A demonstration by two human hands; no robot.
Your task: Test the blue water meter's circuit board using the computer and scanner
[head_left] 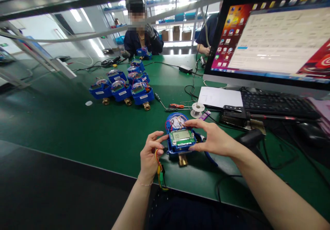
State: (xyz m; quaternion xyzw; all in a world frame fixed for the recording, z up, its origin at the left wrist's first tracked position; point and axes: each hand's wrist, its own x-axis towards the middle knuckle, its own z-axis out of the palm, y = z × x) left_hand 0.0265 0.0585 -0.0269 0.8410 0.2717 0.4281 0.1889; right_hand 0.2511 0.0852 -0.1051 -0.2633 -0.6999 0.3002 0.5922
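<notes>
Toward the upper left of the frame, a cluster of blue meters [123, 90] with brass fittings is set out in rows on the green table [64, 120], and a small white cap [88, 103] is seen lying just left of them. Behind the cluster, at the far edge of the table, a seated person in dark clothing [142, 39] is seen with another blue unit. Lower and nearer the centre, the left hand [150, 156] is curled, its fingertips pressed to the left side of an opened blue meter [180, 140]; yellow and red clip leads [159, 170] are pinched under its thumb and hang below the wrist. The meter is held just above the table at the centre of the frame — a green circuit board with a small display is exposed on top, a brass fitting below. The right hand [212, 139] is closed on the meter's right side, forefinger stretched over its upper edge. Beyond it, screwdrivers [168, 105] and a solder spool [197, 109] lie on the table. At the right, a keyboard [275, 104] and a lit monitor [273, 37] are placed — well apart from the hands.
</notes>
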